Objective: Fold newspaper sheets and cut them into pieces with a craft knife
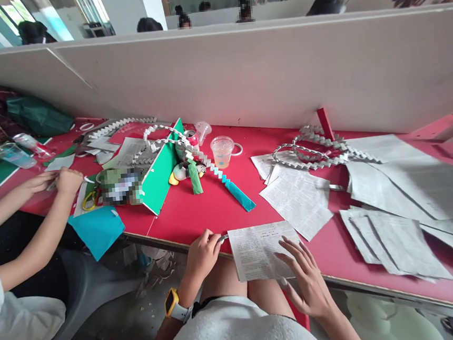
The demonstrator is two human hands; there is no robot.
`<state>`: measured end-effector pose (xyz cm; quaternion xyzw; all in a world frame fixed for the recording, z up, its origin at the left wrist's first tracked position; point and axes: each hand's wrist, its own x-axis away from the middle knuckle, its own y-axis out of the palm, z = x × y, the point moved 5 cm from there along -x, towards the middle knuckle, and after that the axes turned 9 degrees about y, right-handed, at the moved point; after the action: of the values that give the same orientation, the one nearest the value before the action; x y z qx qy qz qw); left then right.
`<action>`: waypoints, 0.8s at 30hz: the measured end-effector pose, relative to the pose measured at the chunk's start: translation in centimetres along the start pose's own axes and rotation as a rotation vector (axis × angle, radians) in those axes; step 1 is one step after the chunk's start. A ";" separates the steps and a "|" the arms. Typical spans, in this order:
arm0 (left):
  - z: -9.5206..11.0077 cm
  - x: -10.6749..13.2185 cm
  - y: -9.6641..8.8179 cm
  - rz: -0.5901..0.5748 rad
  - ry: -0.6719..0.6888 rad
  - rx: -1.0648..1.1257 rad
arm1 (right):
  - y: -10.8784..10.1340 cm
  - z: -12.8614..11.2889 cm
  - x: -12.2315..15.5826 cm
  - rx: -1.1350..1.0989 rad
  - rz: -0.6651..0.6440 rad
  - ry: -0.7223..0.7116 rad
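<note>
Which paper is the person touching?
The small printed sheet at the table's near edge, with the left hand at its corner and the right hand spread on it. The other sheets lie untouched.

Red tabletop carries: one printed sheet overhanging the near edge, loose printed sheets spread to the right, folded white paper chains behind them, clear plastic cup mid-table, green board standing tilted, teal folded strip between.
</note>
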<state>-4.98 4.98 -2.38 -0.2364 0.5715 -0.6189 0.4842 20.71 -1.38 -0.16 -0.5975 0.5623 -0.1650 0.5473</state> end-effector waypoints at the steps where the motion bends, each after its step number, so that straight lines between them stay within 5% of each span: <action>1: 0.0 0.0 0.0 0.010 0.002 -0.014 | 0.4 0.1 -0.4 0.032 -0.035 0.027; 5: 0.2 -0.1 0.0 0.081 0.013 -0.054 | 2.8 1.5 -1.6 0.202 -0.114 0.181; 10: 0.0 -0.7 -0.1 0.176 0.011 -0.036 | 5.4 2.9 -2.6 0.216 -0.192 0.183; 24: -1.7 -0.9 0.3 0.226 -0.168 0.082 | 6.2 3.4 -4.2 0.170 -0.210 0.180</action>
<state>-5.93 6.57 -2.80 -0.2017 0.5261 -0.5614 0.6061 19.13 5.21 -4.78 -0.5875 0.5275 -0.3213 0.5229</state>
